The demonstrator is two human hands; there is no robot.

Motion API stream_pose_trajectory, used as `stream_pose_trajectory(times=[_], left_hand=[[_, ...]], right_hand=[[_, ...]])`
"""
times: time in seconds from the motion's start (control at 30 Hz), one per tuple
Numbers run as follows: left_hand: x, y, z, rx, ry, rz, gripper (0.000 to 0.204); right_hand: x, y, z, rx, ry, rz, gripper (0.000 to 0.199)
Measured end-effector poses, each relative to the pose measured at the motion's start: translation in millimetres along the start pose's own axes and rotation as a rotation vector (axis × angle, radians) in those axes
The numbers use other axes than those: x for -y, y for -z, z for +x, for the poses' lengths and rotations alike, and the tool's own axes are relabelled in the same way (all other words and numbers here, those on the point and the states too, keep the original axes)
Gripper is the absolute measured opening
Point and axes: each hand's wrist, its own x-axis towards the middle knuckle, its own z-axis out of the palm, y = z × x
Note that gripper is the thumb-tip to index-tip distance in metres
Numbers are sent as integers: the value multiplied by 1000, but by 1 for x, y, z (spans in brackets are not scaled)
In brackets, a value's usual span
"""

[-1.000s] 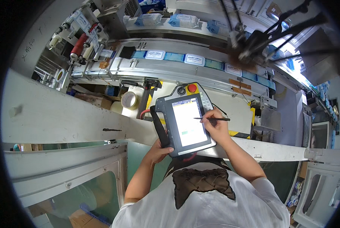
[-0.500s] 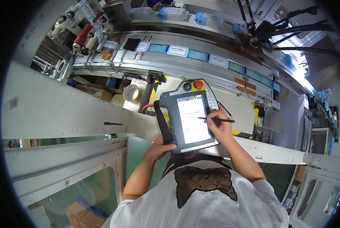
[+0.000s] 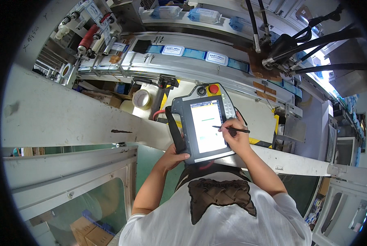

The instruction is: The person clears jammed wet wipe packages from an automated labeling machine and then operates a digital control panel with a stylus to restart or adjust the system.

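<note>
A dark grey robot teach pendant (image 3: 187,135) leans at the front of the white bench, its bright touchscreen (image 3: 208,131) facing me. At its top sit a red emergency stop button (image 3: 213,89) on a yellow patch and a black knob (image 3: 200,91). My left hand (image 3: 175,156) grips the lower left corner, fingers partly hidden under the strap side, thumb on the front edge. Between the fingers of my right hand (image 3: 236,138) is a thin black stylus (image 3: 237,129). Its tip lies at the right part of the screen; whether it touches I cannot tell.
Beyond the bench, a conveyor (image 3: 130,61) carries blue film with white labels (image 3: 173,50). Wipes packs (image 3: 204,15) line a farther belt. Black hoses and a robot tool (image 3: 284,47) hang over the right side. A tape roll (image 3: 142,99) lies left of the pendant.
The labelled film and the far packs have shifted along their lines. The hose-fitted tool at the right has come lower and nearer. My right hand and stylus have moved slightly left.
</note>
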Motion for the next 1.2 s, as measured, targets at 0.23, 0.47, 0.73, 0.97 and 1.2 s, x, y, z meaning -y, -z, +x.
stream_pose_trajectory(times=[0.23, 0.47, 0.73, 0.97, 1.2], left_hand=[[4, 3, 0, -5, -10, 6, 81], [4, 5, 1, 10, -15, 3, 82], [5, 10, 2, 49, 8, -20, 87], [5, 9, 2, 47, -11, -25, 89], [10, 14, 3, 68, -20, -15, 88]], right_hand=[[0, 0, -2, 14, -21, 35, 4], [3, 2, -2, 82, 35, -8, 7], [-4, 1, -5, -30, -21, 93, 9], [-11, -2, -4, -76, 34, 63, 10], [-14, 5, -6, -99, -111, 352, 9]])
